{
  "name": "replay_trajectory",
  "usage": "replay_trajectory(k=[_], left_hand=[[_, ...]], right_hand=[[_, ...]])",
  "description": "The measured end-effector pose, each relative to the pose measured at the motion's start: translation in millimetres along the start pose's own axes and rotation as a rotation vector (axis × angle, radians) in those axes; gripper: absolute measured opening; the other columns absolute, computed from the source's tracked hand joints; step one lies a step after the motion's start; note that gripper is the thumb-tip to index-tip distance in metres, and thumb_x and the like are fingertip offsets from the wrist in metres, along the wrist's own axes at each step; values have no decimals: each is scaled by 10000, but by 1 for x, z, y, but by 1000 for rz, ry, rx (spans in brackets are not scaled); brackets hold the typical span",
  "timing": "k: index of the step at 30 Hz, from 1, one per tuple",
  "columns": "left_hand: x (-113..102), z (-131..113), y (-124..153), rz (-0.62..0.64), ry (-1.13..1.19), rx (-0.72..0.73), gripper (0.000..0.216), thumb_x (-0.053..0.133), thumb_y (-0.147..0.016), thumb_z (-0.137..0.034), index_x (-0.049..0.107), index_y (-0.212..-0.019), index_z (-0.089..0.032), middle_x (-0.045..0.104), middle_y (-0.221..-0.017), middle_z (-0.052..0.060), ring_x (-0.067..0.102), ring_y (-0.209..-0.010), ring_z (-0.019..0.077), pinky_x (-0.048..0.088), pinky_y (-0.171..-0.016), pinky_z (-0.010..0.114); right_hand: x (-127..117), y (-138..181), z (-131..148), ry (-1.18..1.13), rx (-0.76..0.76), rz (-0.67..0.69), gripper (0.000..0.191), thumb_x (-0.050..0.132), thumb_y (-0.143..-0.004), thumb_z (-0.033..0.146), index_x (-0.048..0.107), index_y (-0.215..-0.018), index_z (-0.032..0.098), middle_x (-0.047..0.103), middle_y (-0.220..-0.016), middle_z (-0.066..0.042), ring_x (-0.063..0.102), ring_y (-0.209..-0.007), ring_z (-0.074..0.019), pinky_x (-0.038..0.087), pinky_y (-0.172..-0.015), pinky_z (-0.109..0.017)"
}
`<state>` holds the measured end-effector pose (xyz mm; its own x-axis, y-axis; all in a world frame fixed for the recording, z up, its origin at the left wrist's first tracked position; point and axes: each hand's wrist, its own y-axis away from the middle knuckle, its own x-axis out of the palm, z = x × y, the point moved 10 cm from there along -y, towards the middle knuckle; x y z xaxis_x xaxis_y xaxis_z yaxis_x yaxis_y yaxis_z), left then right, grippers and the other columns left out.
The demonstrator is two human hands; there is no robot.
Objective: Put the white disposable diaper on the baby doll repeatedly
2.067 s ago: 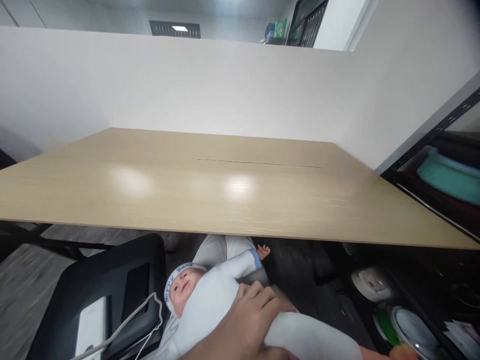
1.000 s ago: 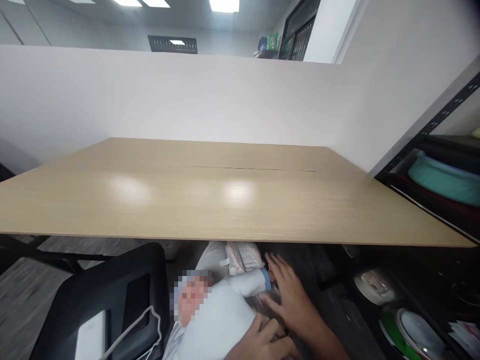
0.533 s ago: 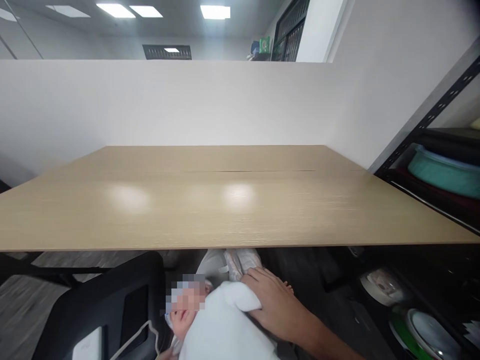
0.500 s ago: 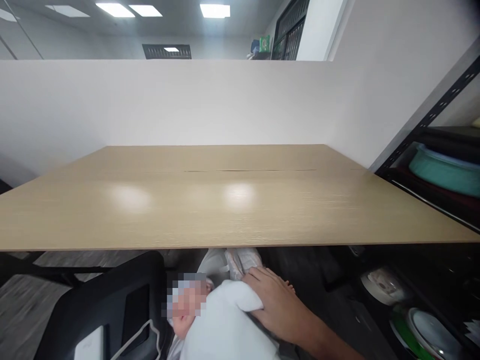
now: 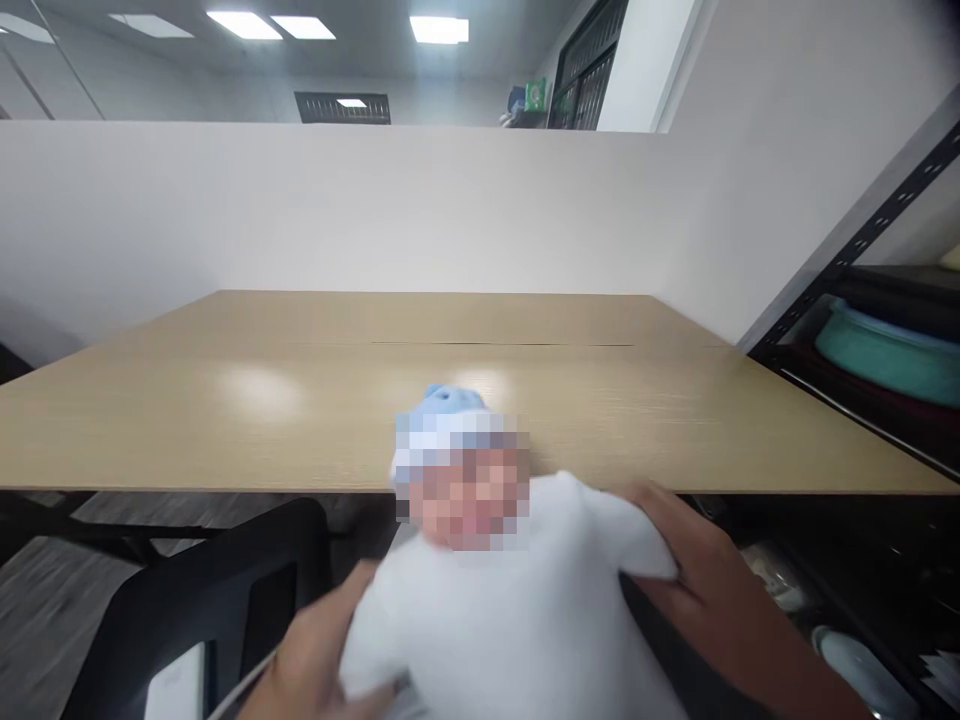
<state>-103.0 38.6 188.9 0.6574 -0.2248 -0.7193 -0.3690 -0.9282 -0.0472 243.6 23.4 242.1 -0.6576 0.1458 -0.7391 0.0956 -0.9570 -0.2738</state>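
A baby doll [image 5: 517, 600] in a white suit and a blue-and-white cap is held upright in front of me, its head level with the near edge of the wooden table [image 5: 315, 400]. My left hand [image 5: 315, 665] grips the doll's side at the lower left. My right hand [image 5: 705, 585] clasps its other shoulder and sleeve on the right. Both hands and the doll are blurred by motion. The doll's legs are below the picture.
A black chair [image 5: 195, 610] with a white device and cable stands at the lower left. A dark metal shelf [image 5: 862, 330] on the right holds a teal basin [image 5: 885, 350] and plates lower down. A white partition wall [image 5: 375, 210] rises behind the table.
The doll has been raised from my lap below the table edge to upright at table height. My left hand has come into view on its side; my right hand moved to its shoulder.
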Motion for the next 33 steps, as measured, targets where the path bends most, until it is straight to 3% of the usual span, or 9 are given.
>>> replay_trajectory(k=[3, 9, 13, 17, 20, 28, 33], left_hand=[[-15, -8, -63, 47, 16, 46, 517, 679, -895, -486, 691, -1361, -264, 793, -1270, 65, 749, -1162, 347, 605, -1032, 433], [-42, 7, -177, 73, -127, 28, 424, 638, -847, -434, 717, -1181, -186, 799, -1151, 69, 724, -1015, 305, 539, -868, 350], [-52, 35, -220, 55, -214, -23, 442, 669, -844, -523, 706, -1148, -204, 794, -1091, 54, 718, -947, 292, 494, -769, 326], [-66, 61, -256, -4, -199, -69, 579, 705, -835, -674, 685, -1191, -218, 792, -1134, 63, 720, -977, 304, 507, -772, 335], [-70, 72, -284, -27, -191, -67, 579, 719, -851, -651, 663, -1248, -234, 791, -1174, 58, 725, -1014, 306, 508, -784, 342], [-83, 100, -385, -94, -336, 71, 485, 678, -890, -622, 677, -1195, -244, 798, -1168, 69, 743, -1007, 328, 505, -766, 373], [-94, 106, -437, -245, -512, 185, 572, 636, -903, -701, 699, -1143, -186, 777, -1132, 143, 717, -1046, 368, 527, -911, 467]], right_hand=[[5, -41, -22, 149, 25, -80, 122, 512, -1015, 327, 617, -987, 272, 689, -992, -76, 623, -915, -279, 479, -769, -382], [32, -117, -68, 345, 47, -79, 194, 502, -1042, 399, 575, -955, 242, 686, -992, -75, 632, -908, -267, 416, -721, -344], [48, -153, -96, 361, 47, -47, 236, 532, -1041, 448, 596, -950, 240, 702, -999, -77, 643, -898, -262, 421, -727, -339], [62, -190, -118, 373, 12, -41, 282, 570, -1026, 498, 644, -998, 227, 722, -1023, -92, 652, -924, -283, 443, -782, -365], [70, -220, -132, 389, 1, -50, 309, 571, -1022, 519, 656, -1022, 222, 732, -1024, -96, 658, -924, -293, 442, -784, -375], [88, -321, -150, 403, -14, -114, 288, 571, -1021, 490, 678, -1059, 226, 761, -1055, -116, 688, -962, -318, 469, -744, -376], [88, -372, -163, 382, -36, -208, 415, 623, -989, 545, 675, -1212, 199, 759, -1187, -157, 714, -1064, -365, 539, -826, -431]])
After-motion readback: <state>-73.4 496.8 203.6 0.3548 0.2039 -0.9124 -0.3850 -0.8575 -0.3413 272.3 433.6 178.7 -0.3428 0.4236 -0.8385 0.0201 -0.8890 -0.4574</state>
